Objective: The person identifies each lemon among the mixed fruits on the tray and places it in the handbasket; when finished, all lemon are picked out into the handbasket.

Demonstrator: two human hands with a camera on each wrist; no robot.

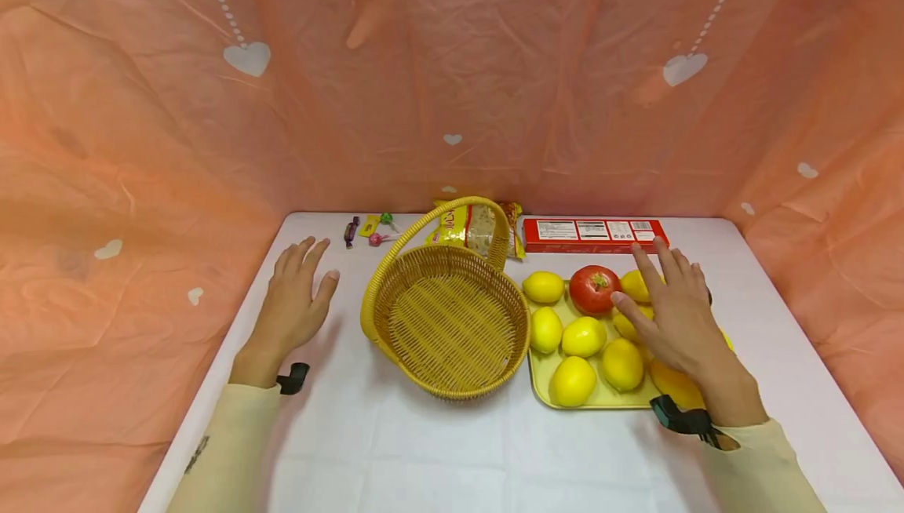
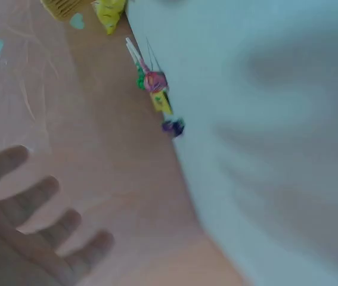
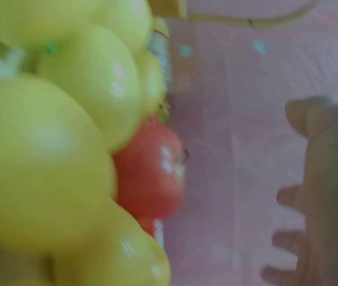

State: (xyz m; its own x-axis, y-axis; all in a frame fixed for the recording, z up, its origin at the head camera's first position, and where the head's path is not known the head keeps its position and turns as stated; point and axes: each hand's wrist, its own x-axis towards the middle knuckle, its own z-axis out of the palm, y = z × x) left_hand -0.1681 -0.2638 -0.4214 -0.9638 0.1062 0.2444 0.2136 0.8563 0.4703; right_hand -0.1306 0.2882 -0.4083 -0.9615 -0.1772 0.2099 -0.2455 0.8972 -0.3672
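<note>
My left hand (image 1: 286,305) hovers over the left side of the table, fingers spread and nothing in its grasp. It is left of a yellow woven basket (image 1: 462,395) with a tall arched handle; no items lie inside. Over a yellow tray (image 1: 607,402) on the right, my right hand (image 1: 678,325) is held with straight, spread fingers and holds nothing. Several lemons (image 1: 583,336) and a red pomegranate (image 1: 595,290) lie on that tray, some partly hidden under the hand. In the right wrist view, the fruit (image 3: 43,167) appears large beside the hand (image 3: 329,196).
Behind the basket lies a yellow snack bag (image 1: 473,229). To its right is a long red box (image 1: 595,236). Small wrapped candy (image 1: 351,232) and lollipops (image 1: 376,239) sit at the back left. Orange cloth (image 1: 452,89) encloses the table's back and sides.
</note>
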